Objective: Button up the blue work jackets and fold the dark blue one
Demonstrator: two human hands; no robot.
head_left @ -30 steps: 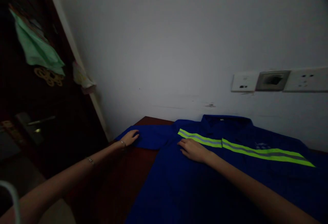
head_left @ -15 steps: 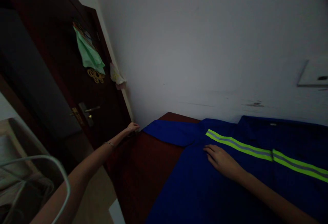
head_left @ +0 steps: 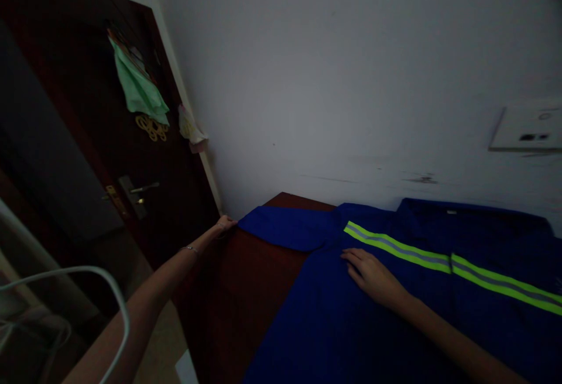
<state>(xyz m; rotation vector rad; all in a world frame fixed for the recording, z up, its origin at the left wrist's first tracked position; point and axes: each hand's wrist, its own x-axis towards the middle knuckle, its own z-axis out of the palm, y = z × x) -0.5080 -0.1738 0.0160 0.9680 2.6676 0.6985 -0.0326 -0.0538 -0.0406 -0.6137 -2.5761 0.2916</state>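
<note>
fingers of the left hand (head_left: 225, 222) are pinched together on the cuff end of the sleeve (head_left: 285, 228), by the left edge of the desk (head_left: 259, 284); those of the right hand (head_left: 371, 274) lie loosely spread, gripping nothing, on the chest of the blue jacket (head_left: 316, 308). the jacket is laid across the desk, collar (head_left: 476, 208) at the back edge by the wall (head_left: 285, 79), sleeve reaching out in front of the far left corner.

bare desk shows between sleeve, jacket body and left edge, with a smaller patch behind the sleeve at that corner. off the left edge there is a strip of floor (head_left: 160, 343); the wall closes off the back. a white cable (head_left: 126, 319) loops across the left forearm.

counted: one jacket, one sleeve in sight, two lengths of yellow-green stripe (head_left: 397, 247), one socket plate (head_left: 531, 127), one door (head_left: 94, 120) with one handle (head_left: 144, 188), one green cloth (head_left: 138, 88), one hanging bag (head_left: 189, 126).
</note>
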